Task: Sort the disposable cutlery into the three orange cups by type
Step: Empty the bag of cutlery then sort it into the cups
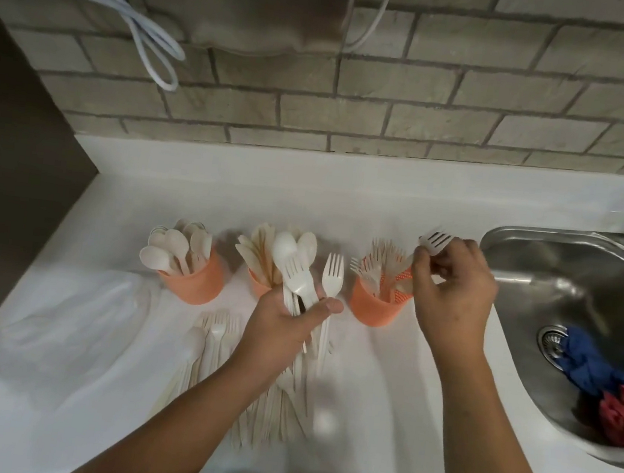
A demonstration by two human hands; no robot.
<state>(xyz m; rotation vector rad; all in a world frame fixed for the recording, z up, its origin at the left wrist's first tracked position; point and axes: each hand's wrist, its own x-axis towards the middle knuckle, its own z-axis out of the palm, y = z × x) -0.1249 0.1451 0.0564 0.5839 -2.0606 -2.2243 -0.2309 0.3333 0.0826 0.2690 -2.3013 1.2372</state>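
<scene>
Fork (435, 240) pinched between thumb and fingertips of right hand (453, 289), tines up and blurred, just above the far rim of right cup (372, 308), already bristling with forks. Gripped in left hand (283, 327), fingers and thumb curled round the handles: mixed bunch (298, 274) of forks and at least one spoon, fanned out in front of middle cup (256, 285), apparently the knife cup, mostly hidden behind that bunch. Spoons (167, 246) standing in left cup (194, 286). More unsorted pieces in loose pile (216, 346) on table (381, 394), partly under the left forearm, beside clear plastic bag (68, 320). Judged well along, not finished. Risks from here: snagging the crowded tines in the right cup on the way down and tipping that light cup, near the sink (557, 274) with cloths (598, 385) in it; dropping from too high and bouncing the fork off the packed heads toward the basin. Further trouble: slackening the left grip while looking right, spilling the fan across the middle cup and mixing types; sweeping the pile off with the forearm on the reach back. White pieces against white table hard to tell apart at a glance, so misfiling a spoon among forks quite possible; worth checking each head before letting go.
</scene>
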